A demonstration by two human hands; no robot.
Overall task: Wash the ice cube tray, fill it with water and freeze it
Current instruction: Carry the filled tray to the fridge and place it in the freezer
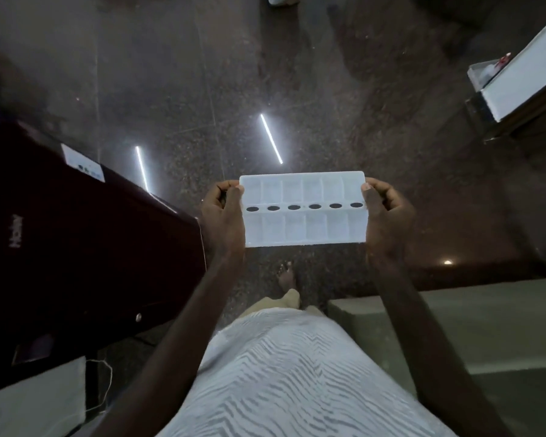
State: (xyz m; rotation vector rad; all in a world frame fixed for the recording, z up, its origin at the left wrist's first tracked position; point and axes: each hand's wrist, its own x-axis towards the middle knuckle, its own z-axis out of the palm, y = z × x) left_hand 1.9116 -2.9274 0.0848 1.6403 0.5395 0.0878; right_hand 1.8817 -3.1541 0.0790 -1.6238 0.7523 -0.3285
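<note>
A white plastic ice cube tray point(303, 212) is held level in front of me above the dark speckled floor. It has two rows of several compartments and a row of oval holes along its middle. My left hand point(223, 216) grips its left end, and my right hand point(386, 212) grips its right end, thumbs on the top edge. I cannot tell whether the compartments hold water.
A dark maroon fridge point(76, 247) stands at my left, close to my left forearm. A grey counter or ledge point(486, 326) runs along the right. A white open fridge door with a shelf point(517, 80) shows at the upper right. My foot point(286, 277) is on the floor below.
</note>
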